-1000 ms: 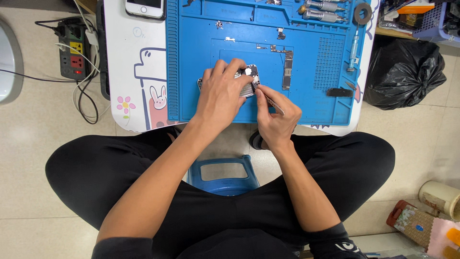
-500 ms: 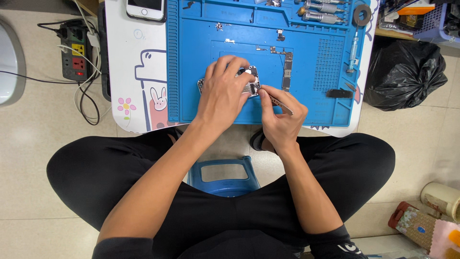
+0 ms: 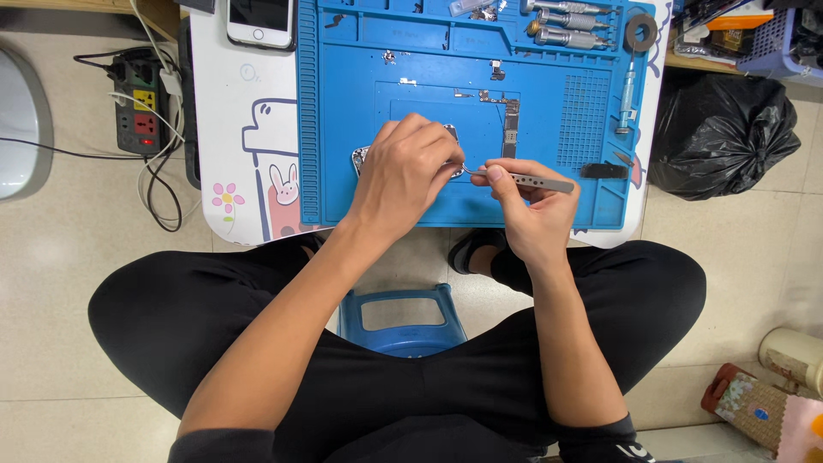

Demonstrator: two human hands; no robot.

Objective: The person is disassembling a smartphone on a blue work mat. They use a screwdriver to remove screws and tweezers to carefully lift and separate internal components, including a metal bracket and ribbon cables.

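Observation:
My left hand (image 3: 403, 176) lies over a small opened phone body (image 3: 362, 159) on the blue work mat (image 3: 343, 129) and holds it down; most of the phone is hidden under my fingers. My right hand (image 3: 527, 206) grips metal tweezers (image 3: 523, 180), whose tip points left and meets the phone's edge just beside my left fingers. A narrow circuit board (image 3: 511, 127) rests on the mat a little beyond both hands.
Screwdrivers (image 3: 561, 21) lie in the mat's top tray beside a tape roll (image 3: 641, 33). A white phone (image 3: 260, 21) sits on the white table (image 3: 249, 129). A power strip (image 3: 137, 111) is on the floor at left, a black rubbish bag (image 3: 724, 129) at right, a blue stool (image 3: 403, 317) below.
My right hand has drawn back to the right and lowered the tweezers flat, their tip now at the phone's right edge. My left hand stays on the phone.

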